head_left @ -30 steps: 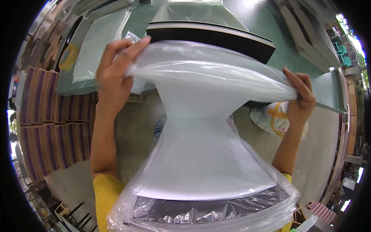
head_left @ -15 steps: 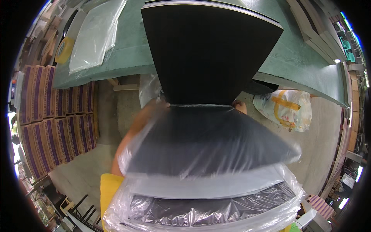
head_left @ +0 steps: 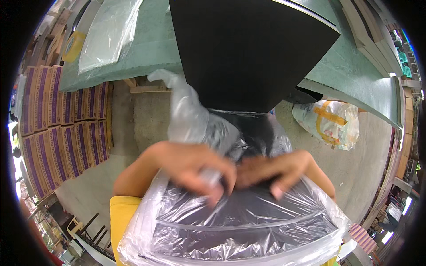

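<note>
A stack of large black boards (head_left: 248, 53) lies flat, its far part on the green table and its near end inside clear plastic wrap (head_left: 235, 213). Over the near part of the wrap, my left hand (head_left: 195, 170) is bent downward, fingers apart and blurred. My right hand (head_left: 277, 170) reaches in from the right, fingers stretched toward the left hand, its thumb apart. Both hands rest on or just above the plastic, and neither visibly grips anything. A loose, bunched fold of the plastic (head_left: 188, 113) rises left of the boards. Dark sheets show through the wrap near me.
The green table (head_left: 146, 48) carries clear plastic sleeves (head_left: 108, 37) and a yellow tape roll (head_left: 74, 46). Stacked cartons (head_left: 64, 124) stand at the left. A taped plastic bundle (head_left: 328, 122) lies on the floor at the right. Long pale boards (head_left: 366, 37) lie at the far right.
Both hands have left the sides of the black boards and come nearer, onto the middle of the plastic. The billowing wrap has sunk, and a fold now stands up at the left.
</note>
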